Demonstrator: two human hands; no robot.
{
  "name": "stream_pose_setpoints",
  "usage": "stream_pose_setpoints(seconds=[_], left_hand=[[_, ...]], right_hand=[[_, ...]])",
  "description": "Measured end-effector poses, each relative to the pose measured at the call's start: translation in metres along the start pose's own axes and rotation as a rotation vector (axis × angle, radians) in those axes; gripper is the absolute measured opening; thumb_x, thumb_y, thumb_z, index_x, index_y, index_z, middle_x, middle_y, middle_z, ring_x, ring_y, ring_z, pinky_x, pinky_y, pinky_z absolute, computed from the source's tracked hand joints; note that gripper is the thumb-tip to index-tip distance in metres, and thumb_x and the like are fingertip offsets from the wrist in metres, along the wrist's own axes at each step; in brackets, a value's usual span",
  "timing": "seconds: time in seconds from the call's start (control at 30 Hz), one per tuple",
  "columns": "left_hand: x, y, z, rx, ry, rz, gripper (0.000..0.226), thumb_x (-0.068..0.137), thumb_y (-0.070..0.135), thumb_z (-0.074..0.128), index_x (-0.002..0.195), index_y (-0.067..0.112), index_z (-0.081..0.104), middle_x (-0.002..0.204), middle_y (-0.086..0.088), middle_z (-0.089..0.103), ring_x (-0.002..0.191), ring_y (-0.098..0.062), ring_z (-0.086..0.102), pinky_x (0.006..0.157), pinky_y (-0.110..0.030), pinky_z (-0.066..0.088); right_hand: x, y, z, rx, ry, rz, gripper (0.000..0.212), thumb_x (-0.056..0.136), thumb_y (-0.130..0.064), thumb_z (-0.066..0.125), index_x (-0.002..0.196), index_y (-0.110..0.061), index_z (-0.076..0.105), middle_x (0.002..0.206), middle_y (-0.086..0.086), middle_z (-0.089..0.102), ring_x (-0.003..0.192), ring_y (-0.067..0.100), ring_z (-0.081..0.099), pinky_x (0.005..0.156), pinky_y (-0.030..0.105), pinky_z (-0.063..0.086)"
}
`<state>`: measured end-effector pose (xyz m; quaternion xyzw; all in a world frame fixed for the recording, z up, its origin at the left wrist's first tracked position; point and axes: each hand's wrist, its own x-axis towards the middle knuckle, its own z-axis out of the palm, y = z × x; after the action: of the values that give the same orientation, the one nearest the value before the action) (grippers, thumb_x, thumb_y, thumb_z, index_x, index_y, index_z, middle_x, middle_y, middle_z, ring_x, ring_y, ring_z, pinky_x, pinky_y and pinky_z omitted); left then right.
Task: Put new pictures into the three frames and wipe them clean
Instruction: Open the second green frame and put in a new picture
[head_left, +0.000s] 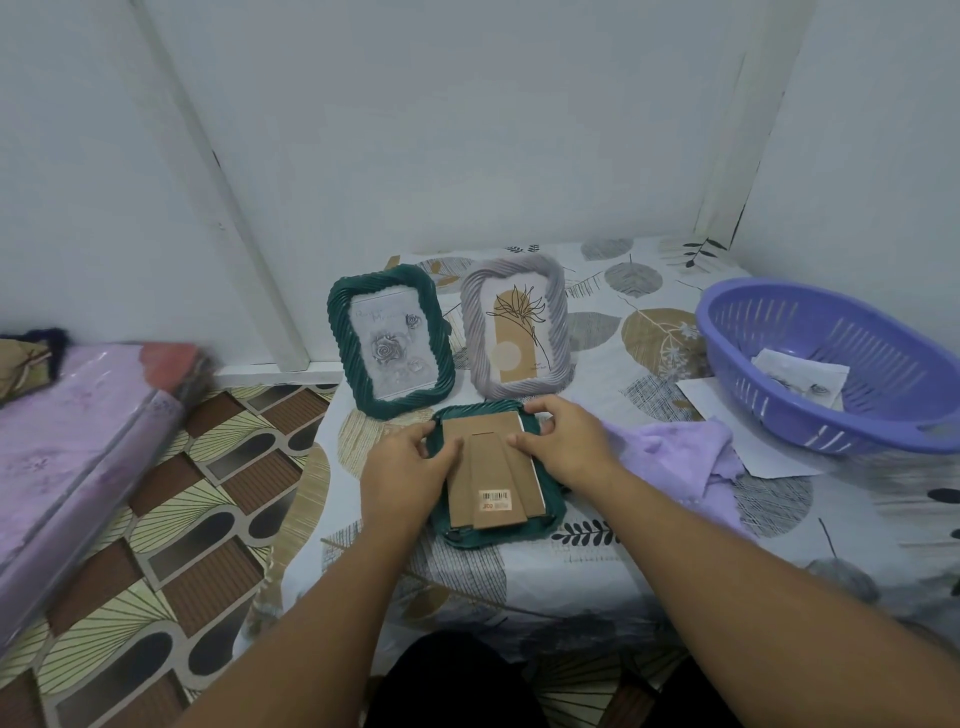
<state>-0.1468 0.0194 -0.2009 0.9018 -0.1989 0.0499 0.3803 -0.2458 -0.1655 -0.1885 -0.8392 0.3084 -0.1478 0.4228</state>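
Head cam: third green frame (551, 514) lies face-down on the table btw both hands; left hand (402, 467) and right hand (563, 441) press fingertips on its cardboard backing (493, 462). Prob light but glass-fronted, so hold by the ribbed edges

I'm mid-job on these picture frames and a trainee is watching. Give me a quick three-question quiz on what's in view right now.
1. True or false: the face-down green frame lies nearer the person than the two frames showing their pictures.
2. Which holds the rose picture? A) the upright green frame B) the grey frame
3. What lies in the purple basket?

Key:
1. True; its cardboard backing faces up, with the left hand and right hand resting on it.
2. A.
3. A printed sheet of paper.
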Motion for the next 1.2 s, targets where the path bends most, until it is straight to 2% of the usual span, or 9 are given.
stream_pose_setpoints(seconds=[0.17, 0.3, 0.43, 0.53, 0.7, 0.93, 1.2], left_hand=[[0.0031, -0.0053, 0.0004, -0.062, -0.027, -0.022, 0.052, 0.086, 0.055, 0.072, 0.129, 0.026, 0.07, 0.072, 0.012, 0.056, 0.076, -0.014, 0.058, 0.061, -0.031, 0.038], [0.0042, -0.0065, 0.0006, -0.072, -0.031, -0.019, 0.052, 0.086, 0.054, 0.073, 0.13, 0.026, 0.069, 0.071, 0.011, 0.055, 0.075, -0.013, 0.057, 0.061, -0.03, 0.038], [0.0048, -0.0074, 0.0017, -0.082, -0.029, -0.013, 0.052, 0.086, 0.054, 0.074, 0.13, 0.026, 0.069, 0.071, 0.011, 0.055, 0.076, -0.014, 0.058, 0.064, -0.031, 0.042], [0.0051, -0.0078, 0.0018, -0.076, -0.026, -0.01, 0.053, 0.085, 0.054, 0.074, 0.13, 0.026, 0.069, 0.072, 0.012, 0.056, 0.078, -0.015, 0.059, 0.065, -0.032, 0.044], [0.0055, -0.0076, 0.0021, -0.066, -0.023, 0.003, 0.052, 0.085, 0.055, 0.074, 0.129, 0.026, 0.07, 0.071, 0.013, 0.055, 0.077, -0.014, 0.059, 0.064, -0.031, 0.04], [0.0066, -0.0084, 0.002, -0.071, -0.041, 0.001, 0.052, 0.085, 0.054, 0.074, 0.128, 0.026, 0.07, 0.07, 0.012, 0.055, 0.075, -0.013, 0.058, 0.064, -0.031, 0.043], [0.0063, -0.0081, 0.0015, -0.09, -0.014, -0.033, 0.053, 0.082, 0.056, 0.077, 0.126, 0.027, 0.072, 0.066, 0.01, 0.057, 0.067, -0.007, 0.057, 0.057, -0.028, 0.038]], right_hand=[[0.0022, 0.0007, 0.0018, 0.023, -0.007, 0.002, 0.051, 0.08, -0.033, 0.086, 0.127, -0.026, 0.067, 0.107, -0.005, 0.067, 0.101, 0.016, 0.064, 0.096, 0.037, 0.053], [0.0025, 0.0013, 0.0023, 0.022, -0.005, -0.003, 0.052, 0.08, -0.032, 0.086, 0.128, -0.025, 0.067, 0.102, -0.008, 0.063, 0.104, 0.018, 0.065, 0.097, 0.04, 0.053], [0.0041, 0.0022, 0.0017, 0.009, -0.01, -0.006, 0.052, 0.08, -0.032, 0.086, 0.128, -0.025, 0.066, 0.086, -0.018, 0.053, 0.094, 0.014, 0.058, 0.094, 0.039, 0.053], [0.0055, 0.003, 0.0022, 0.009, -0.015, -0.006, 0.052, 0.08, -0.032, 0.086, 0.128, -0.025, 0.066, 0.081, -0.02, 0.05, 0.091, 0.013, 0.057, 0.091, 0.039, 0.054], [0.0072, 0.0041, 0.0024, 0.02, -0.013, -0.005, 0.052, 0.079, -0.032, 0.087, 0.127, -0.025, 0.067, 0.078, -0.019, 0.049, 0.086, 0.012, 0.054, 0.082, 0.032, 0.048], [0.0069, 0.0032, 0.0012, 0.026, -0.026, 0.007, 0.053, 0.08, -0.031, 0.087, 0.128, -0.024, 0.066, 0.082, -0.018, 0.051, 0.089, 0.013, 0.057, 0.087, 0.033, 0.051], [0.0067, 0.0031, 0.0018, 0.04, -0.026, 0.006, 0.054, 0.081, -0.032, 0.086, 0.13, -0.025, 0.065, 0.081, -0.015, 0.053, 0.084, 0.012, 0.055, 0.08, 0.03, 0.049]])
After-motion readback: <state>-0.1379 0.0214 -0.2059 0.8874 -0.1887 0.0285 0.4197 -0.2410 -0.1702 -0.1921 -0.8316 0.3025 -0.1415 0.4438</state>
